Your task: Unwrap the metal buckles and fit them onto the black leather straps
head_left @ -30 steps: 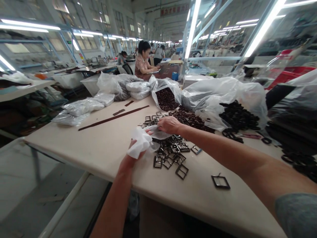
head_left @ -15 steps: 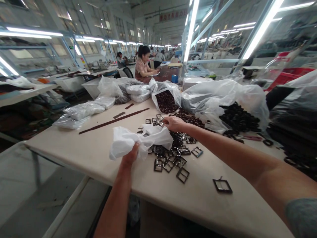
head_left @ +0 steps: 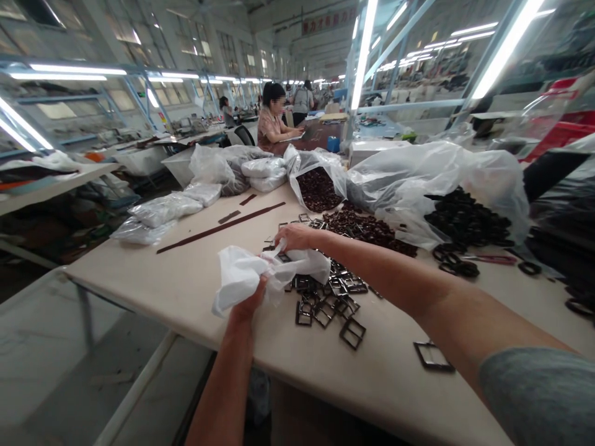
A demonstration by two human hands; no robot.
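My left hand [head_left: 253, 300] is closed around a bunched white plastic bag [head_left: 242, 272], holding it just above the near part of the table. Close by, my right hand [head_left: 294, 237] has its fingers bent together at the bag's upper edge, with white film showing at the fingertips. Whether a buckle is also in those fingers is hidden. Below and right of the bag lies a heap of dark metal buckles [head_left: 341, 286], partly covered by the bag and my right forearm. One separate buckle [head_left: 437, 368] rests nearer the table's front edge.
Behind the heap, an open plastic bag [head_left: 292, 162] and a loose pile hold small dark brown pieces [head_left: 367, 228]. Black rings [head_left: 467, 217] spill from another bag at right. Filled bags [head_left: 162, 207] and a brown strip [head_left: 223, 227] lie left. A co-worker [head_left: 274, 121] sits beyond.
My right hand has moved left from the far side of the buckle heap to the white bag's edge. My left hand keeps its hold on the bag. The view has shifted slightly.
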